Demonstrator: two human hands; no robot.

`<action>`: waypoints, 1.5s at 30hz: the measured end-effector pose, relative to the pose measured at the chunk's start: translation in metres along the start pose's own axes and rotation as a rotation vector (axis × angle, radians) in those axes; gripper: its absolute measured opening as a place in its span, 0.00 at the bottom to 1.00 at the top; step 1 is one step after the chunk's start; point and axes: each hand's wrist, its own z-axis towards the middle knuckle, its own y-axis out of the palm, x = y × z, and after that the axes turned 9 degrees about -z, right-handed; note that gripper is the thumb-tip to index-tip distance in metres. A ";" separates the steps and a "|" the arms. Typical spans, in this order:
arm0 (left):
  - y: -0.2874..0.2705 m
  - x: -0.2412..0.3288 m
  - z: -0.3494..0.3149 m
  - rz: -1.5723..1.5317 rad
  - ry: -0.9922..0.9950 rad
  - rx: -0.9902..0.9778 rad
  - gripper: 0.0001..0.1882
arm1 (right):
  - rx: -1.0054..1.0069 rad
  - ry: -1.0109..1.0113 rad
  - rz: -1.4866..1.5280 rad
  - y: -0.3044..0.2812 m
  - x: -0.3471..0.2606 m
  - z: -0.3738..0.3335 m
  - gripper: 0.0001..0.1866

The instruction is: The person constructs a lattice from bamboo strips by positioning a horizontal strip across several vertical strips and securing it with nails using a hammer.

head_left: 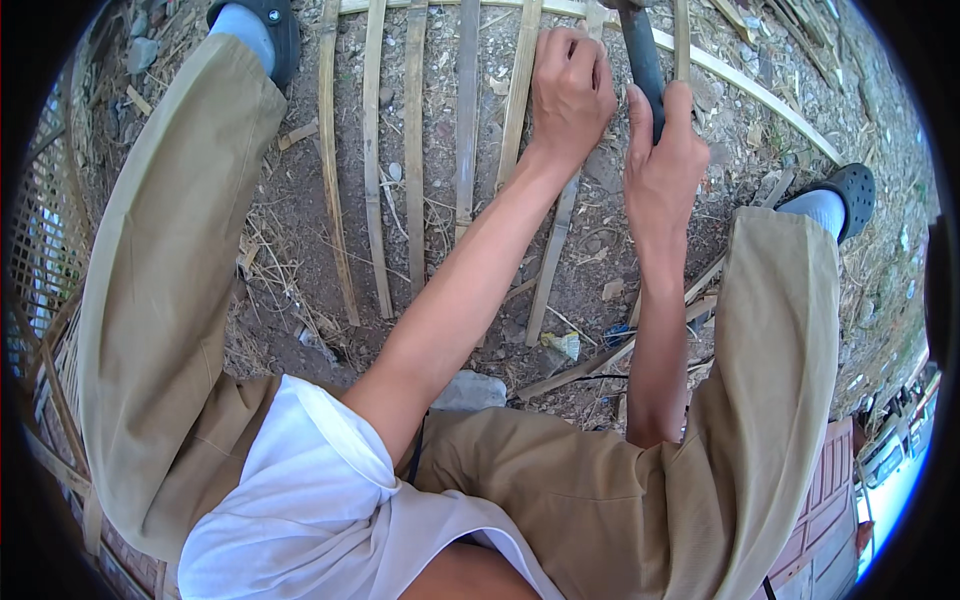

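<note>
Several thin wooden slats lie side by side on the ground in front of me, running away toward a crosswise wooden strip at the top. My left hand is closed over one slat close to that strip, its fingers bent into a pinch. Whatever the fingertips grip is hidden. Just to the right, my right hand is wrapped round the dark handle of a hammer. The hammer's head is at the top edge and mostly cut off.
Both my legs frame the work, with a dark clog on the right foot. A pale stone block sits near my lap. Loose wood pieces, a crumpled wrapper and stones litter the dirt. A woven lattice stands at far left.
</note>
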 end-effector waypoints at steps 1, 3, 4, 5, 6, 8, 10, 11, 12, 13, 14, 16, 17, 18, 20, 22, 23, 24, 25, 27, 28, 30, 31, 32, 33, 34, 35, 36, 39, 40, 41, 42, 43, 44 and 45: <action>0.001 0.000 -0.001 -0.006 -0.006 -0.005 0.06 | 0.056 -0.046 0.000 0.002 0.002 -0.003 0.11; -0.003 0.000 -0.006 -0.006 -0.017 -0.017 0.06 | 0.167 -0.138 0.001 0.010 0.008 -0.006 0.11; -0.003 -0.001 -0.004 -0.005 -0.008 -0.018 0.06 | 0.122 -0.152 0.004 0.014 0.010 0.000 0.11; -0.003 -0.001 0.000 -0.005 0.001 -0.018 0.07 | 0.048 -0.118 -0.006 0.014 0.011 0.003 0.10; -0.003 -0.001 -0.002 -0.011 -0.016 -0.011 0.07 | -0.026 -0.084 -0.016 0.013 0.012 0.006 0.10; -0.004 0.003 -0.001 -0.010 -0.026 -0.025 0.07 | -0.144 -0.013 -0.052 0.007 0.006 0.010 0.11; -0.003 0.003 0.003 -0.018 -0.031 -0.046 0.06 | -0.069 -0.003 0.004 0.010 0.007 0.009 0.11; -0.002 0.003 0.004 -0.023 -0.026 -0.032 0.06 | -0.034 0.005 0.029 0.011 0.008 0.009 0.11; -0.001 0.004 0.004 -0.029 -0.021 -0.018 0.06 | -0.007 0.013 0.017 0.011 0.008 0.010 0.12; -0.002 0.005 0.002 -0.029 -0.023 -0.007 0.06 | 0.011 0.023 0.009 0.010 0.009 0.009 0.12; -0.002 0.005 0.000 -0.024 -0.022 -0.009 0.06 | 0.030 0.035 -0.001 0.009 0.009 0.008 0.12; -0.002 0.003 0.000 -0.017 -0.019 -0.011 0.05 | 0.031 0.012 0.004 0.000 0.004 0.014 0.12; -0.002 0.001 0.000 -0.012 -0.021 -0.010 0.05 | 0.034 -0.002 0.005 -0.005 0.001 0.018 0.13; -0.003 0.000 0.000 -0.008 -0.023 -0.009 0.05 | 0.078 -0.016 0.030 -0.008 -0.002 0.020 0.13; -0.003 0.001 0.000 -0.004 -0.027 -0.011 0.05 | 0.142 -0.012 0.041 -0.008 -0.003 0.015 0.13; -0.003 0.004 0.001 0.005 -0.022 -0.009 0.05 | 0.147 -0.061 0.020 0.002 0.005 0.011 0.13; -0.001 0.005 0.002 -0.002 -0.023 -0.018 0.05 | 0.131 -0.106 -0.022 0.011 0.017 0.009 0.13; 0.000 0.006 0.001 -0.008 -0.023 -0.028 0.05 | 0.114 -0.151 -0.064 0.015 0.027 0.008 0.13; 0.000 0.003 0.001 0.001 -0.024 -0.031 0.05 | 0.086 -0.095 -0.042 0.010 0.022 0.012 0.13; -0.003 0.002 0.001 -0.003 -0.030 -0.015 0.06 | 0.017 0.028 0.001 -0.004 0.005 0.015 0.13; -0.003 0.003 0.000 -0.011 -0.037 -0.013 0.06 | 0.074 0.029 0.019 -0.008 0.003 0.014 0.13; -0.005 0.003 -0.001 -0.002 -0.048 -0.027 0.06 | 0.146 -0.015 0.047 0.000 0.003 0.006 0.12; -0.002 0.004 0.002 -0.006 -0.043 -0.030 0.06 | 0.195 -0.042 0.058 0.003 0.005 0.004 0.12; -0.001 0.005 0.003 -0.005 -0.050 -0.040 0.06 | 0.209 -0.152 0.011 0.010 0.012 0.005 0.11; -0.002 0.009 0.002 -0.005 -0.055 -0.051 0.06 | 0.116 -0.113 0.005 0.009 0.016 0.006 0.11; -0.005 0.008 0.001 0.005 -0.058 -0.060 0.06 | 0.021 -0.077 0.009 0.011 0.012 0.008 0.12; -0.006 0.007 0.000 0.003 -0.063 -0.060 0.05 | -0.074 -0.040 0.011 0.012 0.008 0.010 0.12; -0.006 0.007 0.000 0.000 -0.067 -0.059 0.05 | -0.137 0.001 0.041 0.005 0.006 0.012 0.12; -0.005 0.008 0.003 0.000 -0.075 -0.058 0.04 | -0.023 0.087 0.050 0.007 0.010 -0.008 0.13; -0.007 0.008 0.004 0.008 -0.079 -0.062 0.05 | 0.012 0.127 0.071 0.012 0.016 -0.019 0.14; -0.008 0.007 0.006 0.017 -0.084 -0.066 0.05 | 0.045 0.167 0.093 0.017 0.026 -0.035 0.15; -0.009 0.011 0.011 0.035 -0.098 -0.110 0.06 | 0.083 0.219 0.104 0.016 0.034 -0.048 0.15; -0.012 0.016 0.019 0.049 -0.114 -0.158 0.06 | 0.081 0.288 0.127 0.009 0.038 -0.060 0.16; -0.018 0.020 0.026 0.069 -0.139 -0.203 0.07 | 0.067 0.354 0.150 0.001 0.040 -0.075 0.16; -0.018 0.020 0.038 0.118 -0.114 -0.232 0.08 | 0.052 0.421 0.173 -0.004 0.043 -0.088 0.17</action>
